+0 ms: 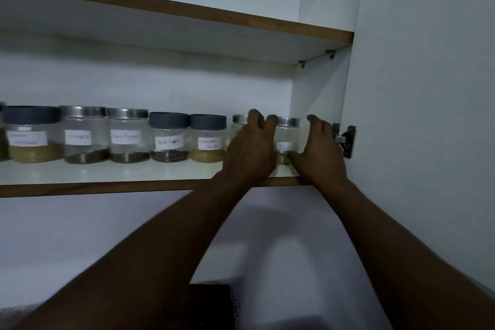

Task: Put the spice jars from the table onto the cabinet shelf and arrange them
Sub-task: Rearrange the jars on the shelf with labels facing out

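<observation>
Both hands reach up to the right end of a white cabinet shelf with a brown wooden front edge (120,187), where a row of clear spice jars stands. The left hand (250,150) covers nearly all of a clear jar with a silver metal lid (239,118), so only a strip of lid and glass shows; its fingers curl over the top, but whether they clasp that jar cannot be told. Just right of it, the last clear silver-lidded jar with yellowish powder (286,139) sits between the two hands, its white label half hidden and unreadable. The right hand (320,147) cups this jar's right side, thumb low at the base, fingers spread and raised, loosely around rather than clenched. To the left, a dark-lidded jar of tan powder (208,139) and further labelled jars run on, the leftmost cut off by the frame; the handwriting is blurred. Little room remains between the last jar and the white cabinet side wall (316,94), where a metal door hinge (347,140) sits near the right hand. The front strip of shelf lies bare.
</observation>
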The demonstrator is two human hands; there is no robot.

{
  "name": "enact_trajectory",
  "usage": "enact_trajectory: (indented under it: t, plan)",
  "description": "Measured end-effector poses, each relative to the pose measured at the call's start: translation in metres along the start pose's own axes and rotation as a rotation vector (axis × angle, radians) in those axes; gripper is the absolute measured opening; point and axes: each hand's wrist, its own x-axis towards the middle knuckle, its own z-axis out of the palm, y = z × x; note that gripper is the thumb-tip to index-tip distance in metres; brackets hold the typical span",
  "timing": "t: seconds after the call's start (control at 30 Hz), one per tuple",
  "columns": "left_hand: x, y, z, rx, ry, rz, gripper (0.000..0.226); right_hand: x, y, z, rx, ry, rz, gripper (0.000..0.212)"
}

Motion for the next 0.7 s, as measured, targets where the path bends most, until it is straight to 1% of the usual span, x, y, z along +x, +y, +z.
enact_trajectory:
  t: [0.07, 0.1, 0.17, 0.27, 0.33, 0.4, 0.5, 0.7]
  plan:
    - [0.006, 0.002, 0.004, 0.012, 0.099, -0.087, 0.076, 0.013, 0.000, 0.001, 0.003, -0.071, -0.006, 0.106]
    - [0.009, 0.001, 0.005, 0.026, 0.118, -0.119, 0.080, 0.019, -0.002, 0.001, -0.004, -0.091, -0.021, 0.107]
    - [0.016, -0.002, 0.010, 0.092, 0.097, -0.144, 0.082, 0.027, -0.007, 0.004, -0.013, -0.097, -0.078, 0.100]
    - [0.024, -0.011, 0.019, 0.192, 0.025, -0.153, 0.073, 0.039, -0.010, 0.010, -0.089, -0.086, -0.172, 0.077]
    - [0.029, -0.017, 0.024, 0.210, 0.010, -0.115, 0.069, 0.046, -0.010, 0.013, -0.168, -0.107, -0.198, 0.069]
    - [0.036, -0.023, 0.027, 0.187, 0.007, -0.090, 0.068, 0.054, -0.008, 0.015, -0.226, -0.110, -0.208, 0.066]
    - [0.046, -0.028, 0.032, 0.146, -0.024, -0.100, 0.069, 0.064, -0.007, 0.015, -0.282, -0.118, -0.186, 0.059]
    - [0.047, -0.031, 0.040, 0.117, 0.002, -0.092, 0.070, 0.077, -0.005, 0.022, -0.345, -0.126, -0.170, 0.058]
